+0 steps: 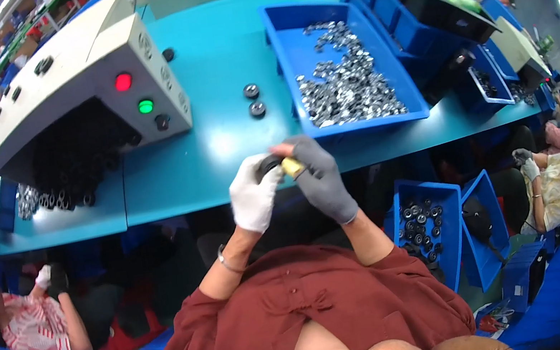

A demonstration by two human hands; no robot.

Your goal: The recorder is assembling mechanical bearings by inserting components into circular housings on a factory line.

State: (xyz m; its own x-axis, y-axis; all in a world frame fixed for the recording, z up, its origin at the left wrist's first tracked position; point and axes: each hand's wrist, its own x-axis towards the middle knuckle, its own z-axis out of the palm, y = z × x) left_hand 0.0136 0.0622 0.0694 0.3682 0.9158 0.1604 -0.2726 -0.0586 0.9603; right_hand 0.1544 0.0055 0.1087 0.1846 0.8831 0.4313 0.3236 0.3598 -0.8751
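My left hand [252, 197], in a white glove, is closed on a round black wheel-like part [269, 167] above the table's near edge. From the right, my right hand [322, 179], in a grey glove, meets it, with its fingers closed around a small yellow, brass-coloured piece [293, 167]. The yellow piece is up against the black part; I cannot tell whether it is inserted. Beyond my hands, two small black wheels with shiny centres [256, 109] rest on the teal table [204, 56].
A blue tray [361, 124] of shiny metal parts stands right of the wheels. On the left is a beige machine [109, 48] with red and green lights and black rings at its opening. A blue bin [457, 221] of black wheels sits lower right. People sit on both sides.
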